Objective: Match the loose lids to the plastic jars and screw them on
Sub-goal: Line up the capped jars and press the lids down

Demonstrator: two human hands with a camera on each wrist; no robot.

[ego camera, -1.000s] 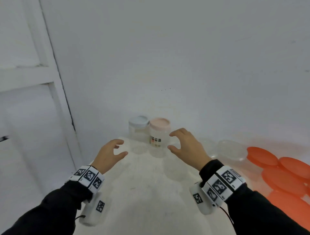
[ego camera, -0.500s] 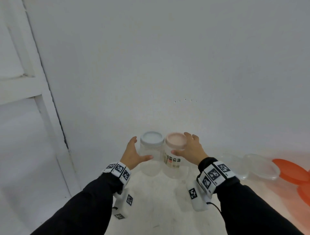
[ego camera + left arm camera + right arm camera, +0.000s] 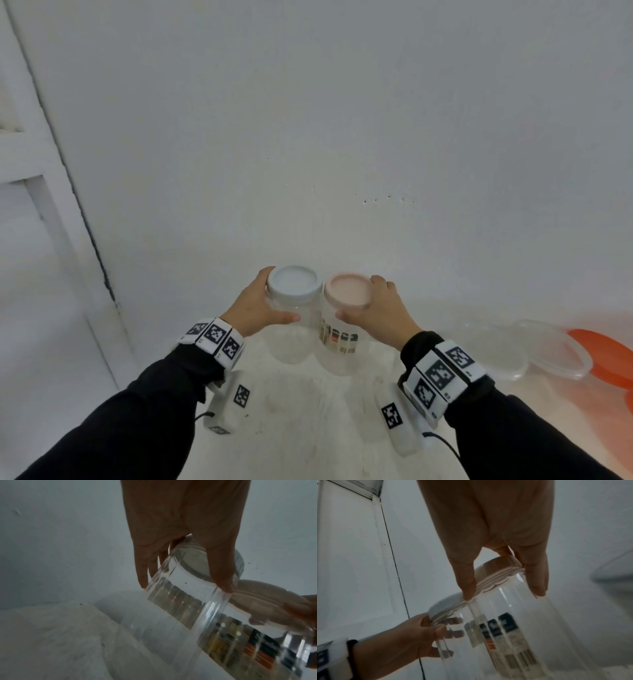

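Two clear plastic jars are side by side, lifted off the white table (image 3: 308, 428) and tilted toward me. The left jar (image 3: 291, 329) wears a pale blue lid (image 3: 294, 284); my left hand (image 3: 255, 308) grips it just under the lid, thumb in front, fingers behind. The right jar (image 3: 342, 353), with a printed label, carries a pink lid (image 3: 347, 290); my right hand (image 3: 380, 313) grips its neck and lid rim. In the left wrist view the left hand (image 3: 185, 586) wraps the blue-lidded jar (image 3: 188, 595). In the right wrist view the right hand (image 3: 505, 592) grips the labelled jar (image 3: 513, 622) below the pink lid (image 3: 498, 565).
A white wall (image 3: 342, 137) rises right behind the jars, with a white door frame (image 3: 51, 171) at the left. On the right of the table lie clear shallow containers (image 3: 544, 349) and orange lids (image 3: 609, 363).
Both hands reached forward from open above the table and closed round the two lidded jars. The jars have come up off the table and tilted toward me.
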